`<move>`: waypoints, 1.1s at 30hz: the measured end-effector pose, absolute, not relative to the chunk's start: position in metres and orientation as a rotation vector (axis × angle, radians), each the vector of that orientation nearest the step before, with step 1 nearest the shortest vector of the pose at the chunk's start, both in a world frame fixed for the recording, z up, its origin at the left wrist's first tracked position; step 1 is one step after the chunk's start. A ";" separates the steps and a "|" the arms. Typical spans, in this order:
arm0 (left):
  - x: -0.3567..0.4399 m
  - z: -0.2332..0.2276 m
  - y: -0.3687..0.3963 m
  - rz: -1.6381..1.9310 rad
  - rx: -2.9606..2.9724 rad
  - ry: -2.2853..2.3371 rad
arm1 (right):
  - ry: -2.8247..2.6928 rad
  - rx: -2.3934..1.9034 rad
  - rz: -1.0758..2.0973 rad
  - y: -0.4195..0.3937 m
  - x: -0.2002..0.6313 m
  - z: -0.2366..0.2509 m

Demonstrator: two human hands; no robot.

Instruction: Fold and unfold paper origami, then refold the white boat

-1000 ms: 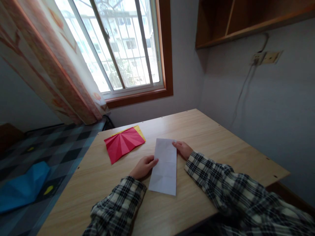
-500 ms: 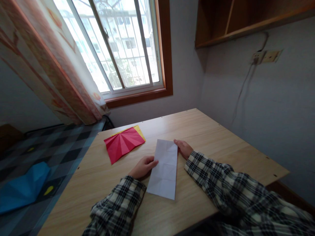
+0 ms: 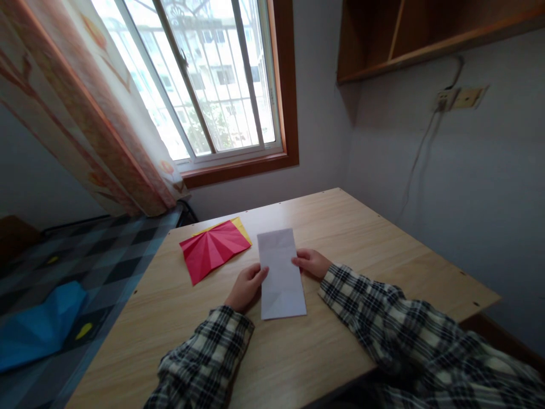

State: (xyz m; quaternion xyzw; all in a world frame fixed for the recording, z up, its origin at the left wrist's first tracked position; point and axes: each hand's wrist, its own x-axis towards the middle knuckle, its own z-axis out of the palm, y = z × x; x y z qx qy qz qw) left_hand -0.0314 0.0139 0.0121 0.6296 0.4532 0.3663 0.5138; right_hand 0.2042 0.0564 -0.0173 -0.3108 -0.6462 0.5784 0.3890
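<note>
On the pale wooden table (image 3: 366, 250), a creased white paper strip (image 3: 281, 275) is pinched at both long edges by left hand (image 3: 246, 287) and right hand (image 3: 312, 262), seemingly being squared; a careful fold is judged next.

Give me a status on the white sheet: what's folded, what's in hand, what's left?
Done: the white sheet is a long rectangle with faint crease lines; a creased red sheet lies aside on the table, over a yellow sheet. In hand: left hand and right hand hold the white sheet's long edges, flat on the table. Left: it shows no fan creases like the red one.
</note>
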 end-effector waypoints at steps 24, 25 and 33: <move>-0.030 0.016 0.015 0.898 1.515 1.093 | -1.622 -0.719 1.468 0.058 0.204 -0.016; -0.030 0.015 0.015 0.904 1.511 1.082 | -1.613 -0.712 1.462 0.058 0.204 -0.015; -0.031 0.014 0.017 0.937 1.484 1.079 | -1.597 -0.702 1.444 0.060 0.207 -0.010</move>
